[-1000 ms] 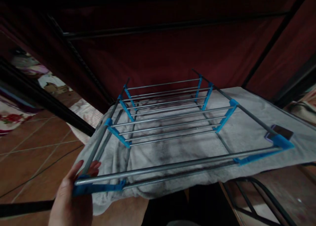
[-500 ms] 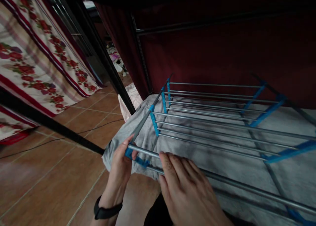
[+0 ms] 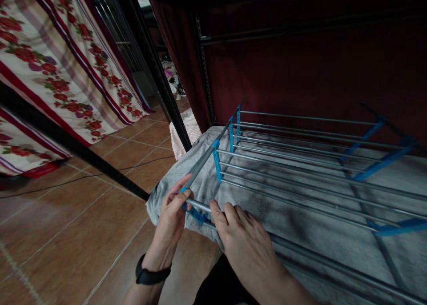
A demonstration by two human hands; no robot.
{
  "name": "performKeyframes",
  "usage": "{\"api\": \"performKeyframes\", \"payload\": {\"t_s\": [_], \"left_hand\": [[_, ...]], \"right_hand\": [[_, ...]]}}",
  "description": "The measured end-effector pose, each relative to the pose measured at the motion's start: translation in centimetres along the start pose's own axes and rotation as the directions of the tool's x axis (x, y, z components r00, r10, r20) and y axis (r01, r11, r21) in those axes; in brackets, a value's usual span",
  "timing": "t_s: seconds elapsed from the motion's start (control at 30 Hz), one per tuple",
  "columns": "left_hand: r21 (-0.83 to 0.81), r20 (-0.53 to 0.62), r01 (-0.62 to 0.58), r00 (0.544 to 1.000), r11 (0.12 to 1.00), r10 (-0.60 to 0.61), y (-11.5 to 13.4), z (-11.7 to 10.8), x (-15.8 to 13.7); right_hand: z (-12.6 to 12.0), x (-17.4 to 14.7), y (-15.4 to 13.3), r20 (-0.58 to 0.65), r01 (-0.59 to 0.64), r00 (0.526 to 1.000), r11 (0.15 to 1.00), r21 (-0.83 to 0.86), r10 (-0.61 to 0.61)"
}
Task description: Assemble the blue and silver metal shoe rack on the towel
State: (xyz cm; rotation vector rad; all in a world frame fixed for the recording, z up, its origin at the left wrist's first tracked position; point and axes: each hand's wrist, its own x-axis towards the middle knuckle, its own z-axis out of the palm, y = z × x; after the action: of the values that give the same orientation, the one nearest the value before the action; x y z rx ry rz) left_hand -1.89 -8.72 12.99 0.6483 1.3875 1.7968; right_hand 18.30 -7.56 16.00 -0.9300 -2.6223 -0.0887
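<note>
A metal rack (image 3: 293, 177) of grey rods with blue plastic brackets (image 3: 217, 162) lies over a grey blanket. At its near left corner, my left hand (image 3: 175, 207) is closed round the blue joint where the side bar meets the front rod (image 3: 310, 250). My right hand (image 3: 245, 238) lies over that same front rod, just right of the left hand, its fingers curled over the top and the fingertips partly hidden. A black band (image 3: 151, 270) circles my left wrist.
Black metal posts (image 3: 163, 87) and a slanting bar (image 3: 83, 151) frame the left side. The grey blanket (image 3: 203, 185) hangs over the near edge. A maroon curtain (image 3: 293, 78) closes the back. Floral cloth (image 3: 76, 74) hangs at left above the tiled floor (image 3: 66, 234), where a dark cable runs.
The view has shifted, so the rack and posts sit further right. My left thumb has come over the corner joint. My right hand's fingers are more bent on the front rod.
</note>
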Motion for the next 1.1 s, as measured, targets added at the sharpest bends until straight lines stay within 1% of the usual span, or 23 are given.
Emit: {"api": "performKeyframes", "payload": {"t_s": [0.2,0.3,0.33,0.4,0.5,0.6,0.93,1.1], "left_hand": [[0.101,-0.024,-0.117,0.992,0.988,0.12,-0.7,0.2,-0.6],[0.029,0.015,-0.17,0.985,0.985,0.169,-0.8,0.2,-0.9],[-0.007,0.031,-0.168,0.985,0.986,0.169,-0.8,0.2,-0.9],[-0.064,0.052,-0.12,0.991,0.991,0.124,-0.8,0.2,-1.0],[-0.093,0.029,-0.047,0.998,0.995,0.05,-0.7,0.3,-1.1],[-0.098,0.001,-0.057,0.998,0.994,0.058,-0.8,0.5,-1.1],[-0.092,0.003,-0.082,0.997,0.992,0.083,-0.9,0.8,-1.2],[-0.065,0.003,-0.084,0.996,0.994,0.084,-1.0,0.9,-1.3]], "right_hand": [[0.5,-0.5,-0.1,0.028,0.013,1.0,1.0,0.0,-0.013],[0.6,-0.7,-0.1,0.028,0.021,0.999,1.0,-0.005,-0.021],[0.6,-0.7,-0.1,0.032,0.024,0.999,1.0,-0.005,-0.024],[0.5,-0.8,0.0,0.039,0.025,0.999,1.0,-0.005,-0.025],[0.5,-0.8,0.1,0.041,0.029,0.999,1.0,0.0,-0.028],[0.5,-0.9,0.1,0.042,0.028,0.999,1.0,-0.006,-0.027],[0.2,-0.7,0.1,0.068,0.048,0.997,0.998,-0.03,-0.046],[0.2,-0.9,0.1,0.057,0.056,0.997,0.998,-0.032,-0.054]]}}
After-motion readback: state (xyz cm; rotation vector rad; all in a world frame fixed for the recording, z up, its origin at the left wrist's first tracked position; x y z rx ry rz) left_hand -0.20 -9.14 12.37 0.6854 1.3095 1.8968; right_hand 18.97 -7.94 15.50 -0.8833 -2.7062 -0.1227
